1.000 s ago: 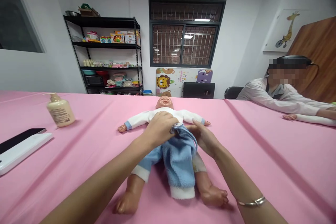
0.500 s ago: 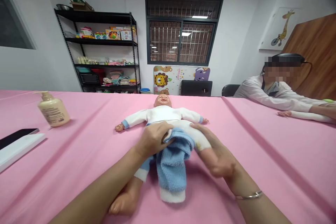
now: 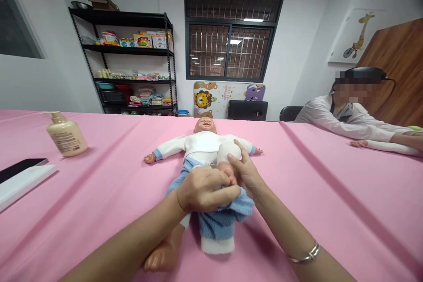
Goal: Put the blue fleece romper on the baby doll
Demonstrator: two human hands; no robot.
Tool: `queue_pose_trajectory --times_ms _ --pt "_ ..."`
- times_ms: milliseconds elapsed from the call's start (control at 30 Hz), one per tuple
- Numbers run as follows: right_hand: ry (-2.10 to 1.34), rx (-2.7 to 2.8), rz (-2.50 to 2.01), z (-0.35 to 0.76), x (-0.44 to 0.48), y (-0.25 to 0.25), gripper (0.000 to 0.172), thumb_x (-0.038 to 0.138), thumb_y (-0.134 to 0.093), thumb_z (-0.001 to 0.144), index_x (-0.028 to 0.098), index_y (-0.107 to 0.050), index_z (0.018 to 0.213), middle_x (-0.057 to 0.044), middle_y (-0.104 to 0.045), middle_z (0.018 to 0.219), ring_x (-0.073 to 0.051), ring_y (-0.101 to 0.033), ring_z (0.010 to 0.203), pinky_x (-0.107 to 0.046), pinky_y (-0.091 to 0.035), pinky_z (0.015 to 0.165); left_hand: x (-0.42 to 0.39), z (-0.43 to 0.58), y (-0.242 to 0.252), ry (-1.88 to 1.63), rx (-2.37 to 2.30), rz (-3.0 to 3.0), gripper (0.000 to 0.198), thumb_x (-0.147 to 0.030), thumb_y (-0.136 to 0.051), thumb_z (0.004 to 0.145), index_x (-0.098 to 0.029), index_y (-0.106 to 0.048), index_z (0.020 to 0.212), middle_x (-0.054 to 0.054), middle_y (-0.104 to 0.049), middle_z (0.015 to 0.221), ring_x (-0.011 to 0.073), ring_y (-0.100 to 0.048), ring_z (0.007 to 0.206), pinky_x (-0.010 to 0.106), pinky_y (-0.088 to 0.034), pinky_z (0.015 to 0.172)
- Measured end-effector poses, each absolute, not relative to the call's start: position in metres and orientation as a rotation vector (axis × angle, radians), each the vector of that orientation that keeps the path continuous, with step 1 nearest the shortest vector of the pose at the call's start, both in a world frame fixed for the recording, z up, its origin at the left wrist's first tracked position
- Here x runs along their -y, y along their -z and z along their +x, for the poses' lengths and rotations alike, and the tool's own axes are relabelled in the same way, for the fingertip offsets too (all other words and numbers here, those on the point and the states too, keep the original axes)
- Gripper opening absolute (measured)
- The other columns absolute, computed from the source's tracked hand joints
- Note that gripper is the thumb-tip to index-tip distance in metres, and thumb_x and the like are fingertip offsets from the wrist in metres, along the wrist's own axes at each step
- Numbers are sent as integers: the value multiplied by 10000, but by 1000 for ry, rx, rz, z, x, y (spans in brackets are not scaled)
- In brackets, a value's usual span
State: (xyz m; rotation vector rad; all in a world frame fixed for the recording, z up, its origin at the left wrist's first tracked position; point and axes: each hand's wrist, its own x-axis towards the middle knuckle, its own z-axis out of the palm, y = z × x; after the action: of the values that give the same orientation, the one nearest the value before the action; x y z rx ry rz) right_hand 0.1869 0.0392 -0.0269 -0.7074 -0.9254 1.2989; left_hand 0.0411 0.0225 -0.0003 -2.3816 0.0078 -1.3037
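Observation:
A baby doll [image 3: 203, 142] in a white top with blue cuffs lies on its back, head away from me. Blue fleece pants [image 3: 216, 224] cover one leg; their other leg hangs loose toward me with a white cuff. My right hand [image 3: 247, 169] is wrapped round the doll's bent leg [image 3: 228, 154], near the white-covered knee. Bunched pants cloth is in the closed fingers of my left hand [image 3: 208, 188], right at that leg's bare foot [image 3: 228, 171]. Part of the foot and the pants opening are hidden behind my left fingers.
A pump bottle [image 3: 66, 134], a dark phone [image 3: 21, 168] and a white box [image 3: 26, 185] are at the left on the pink-covered table [image 3: 109, 176]. Across at the right sits another person [image 3: 333, 116], arms beside a second doll's arm [image 3: 386, 146]. Shelves [image 3: 122, 50] stand behind.
The doll's right-side leg, earlier stretched toward me, is now bent up with its foot at the pants. My right hand moved up and inward; my left hand shifted slightly right and nearer.

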Motion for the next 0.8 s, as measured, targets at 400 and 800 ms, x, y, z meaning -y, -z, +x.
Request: queue_pose_trajectory --times_ms 400,800 --pt "-1305 1314 -763 188 -36 30 586 348 -683 685 252 -474 1224 -42 -624 1055 -209 -565 994 -367 -435 906 -29 47 0 1803 917 -3028 77 -231 -586 763 -158 -612 766 15 -633 752 145 -574 698 241 -452 677" --pt "-1516 1501 -840 191 -31 32 438 468 -667 689 174 -635 1012 -56 -652 1009 -212 -603 918 -350 -464 848 -73 29 17 1766 1599 -2634 271 -426 -589 765 -168 -531 704 -26 -548 633 143 -505 618 240 -378 570"
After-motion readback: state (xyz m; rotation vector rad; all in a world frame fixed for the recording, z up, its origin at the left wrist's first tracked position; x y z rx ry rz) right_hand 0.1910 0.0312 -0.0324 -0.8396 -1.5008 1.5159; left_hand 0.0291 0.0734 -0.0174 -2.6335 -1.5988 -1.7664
